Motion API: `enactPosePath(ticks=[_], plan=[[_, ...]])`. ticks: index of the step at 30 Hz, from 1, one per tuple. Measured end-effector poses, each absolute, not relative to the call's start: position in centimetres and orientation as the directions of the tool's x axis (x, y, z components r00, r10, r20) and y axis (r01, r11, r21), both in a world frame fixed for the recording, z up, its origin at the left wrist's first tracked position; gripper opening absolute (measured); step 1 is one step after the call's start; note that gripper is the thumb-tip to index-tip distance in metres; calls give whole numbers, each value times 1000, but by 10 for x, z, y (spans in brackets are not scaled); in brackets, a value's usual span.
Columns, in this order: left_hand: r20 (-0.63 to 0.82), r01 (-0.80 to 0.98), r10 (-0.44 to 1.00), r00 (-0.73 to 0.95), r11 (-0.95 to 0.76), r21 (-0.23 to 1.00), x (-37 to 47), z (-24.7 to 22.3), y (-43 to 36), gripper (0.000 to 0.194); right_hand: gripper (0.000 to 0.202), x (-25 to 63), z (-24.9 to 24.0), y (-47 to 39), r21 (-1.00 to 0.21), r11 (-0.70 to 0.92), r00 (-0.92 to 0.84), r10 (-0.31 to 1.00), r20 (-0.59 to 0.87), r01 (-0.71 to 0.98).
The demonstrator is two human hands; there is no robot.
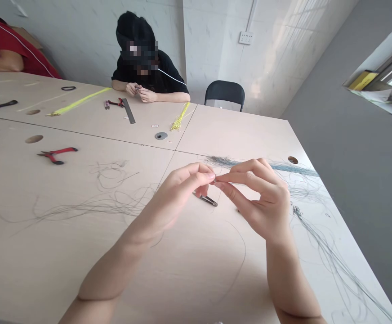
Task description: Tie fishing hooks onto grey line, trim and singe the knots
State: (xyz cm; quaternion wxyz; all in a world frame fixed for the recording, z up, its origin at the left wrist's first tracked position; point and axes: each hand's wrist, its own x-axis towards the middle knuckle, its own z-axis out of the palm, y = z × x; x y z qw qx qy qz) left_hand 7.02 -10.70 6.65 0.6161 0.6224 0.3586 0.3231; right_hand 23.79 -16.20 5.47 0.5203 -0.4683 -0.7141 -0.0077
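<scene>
My left hand and my right hand meet fingertip to fingertip above the table. Both are closed in a pinch on a thin grey wire, of which only a tiny dark bit shows between the fingertips. On the table below curves a fine loose wire; whether it joins the pinched one I cannot tell. Partly hidden under my left hand lies a small metal tool like tweezers. Loose grey wires spread left of my left arm. Behind my right hand lies a bluish wire bundle.
Another wire bundle with knotted ends runs along the right edge. Red-handled pliers lie at left. Across the table a person in black works near a ruler, yellow strands and a grey disc.
</scene>
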Motion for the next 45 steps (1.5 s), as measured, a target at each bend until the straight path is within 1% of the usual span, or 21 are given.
enactPosePath(ticks=[4, 9, 11, 13, 16, 19, 22, 24, 28, 31, 36, 41, 45], plan=[[-48, 10, 783, 620, 53, 999, 70, 61, -103, 28, 18, 238, 55, -161, -515, 561, 32, 655, 755, 647], [-60, -63, 670, 740, 158, 985, 69, 58, -101, 35, 19, 238, 54, -162, -604, 544, 84, 699, 711, 582], [-60, -61, 678, 732, 153, 986, 69, 59, -102, 37, 18, 239, 54, -162, -653, 536, 105, 725, 681, 535], [-62, -43, 721, 691, 126, 991, 69, 61, -103, 38, 17, 240, 53, -161, -708, 514, 129, 758, 639, 484], [-74, -22, 770, 634, 114, 993, 69, 63, -104, 30, 15, 240, 51, -160, -772, 483, 155, 798, 583, 414], [-61, -54, 798, 600, 116, 992, 70, 64, -105, 21, 14, 240, 49, -158, -803, 463, 168, 818, 551, 376], [-58, -82, 814, 578, 129, 988, 71, 63, -105, 19, 11, 239, 48, -156, -809, 456, 175, 821, 543, 371], [-97, -83, 803, 588, 178, 980, 72, 63, -105, 19, 11, 238, 46, -155, -800, 470, 169, 814, 556, 372], [-183, -101, 711, 679, 337, 936, 72, 63, -101, 25, 15, 239, 44, -153, -780, 501, 160, 794, 586, 375], [-218, -130, 644, 734, 447, 885, 73, 64, -98, 24, 17, 240, 44, -152, -760, 517, 156, 777, 609, 393], [-234, -176, 601, 764, 543, 821, 75, 65, -97, 23, 17, 240, 44, -152, -744, 532, 141, 767, 626, 405], [-239, -173, 608, 757, 539, 824, 75, 64, -97, 21, 19, 240, 44, -153, -734, 551, 115, 764, 635, 398], [-204, -187, 697, 687, 441, 878, 75, 63, -100, 16, 14, 239, 46, -153, -765, 524, 121, 791, 600, 375]])
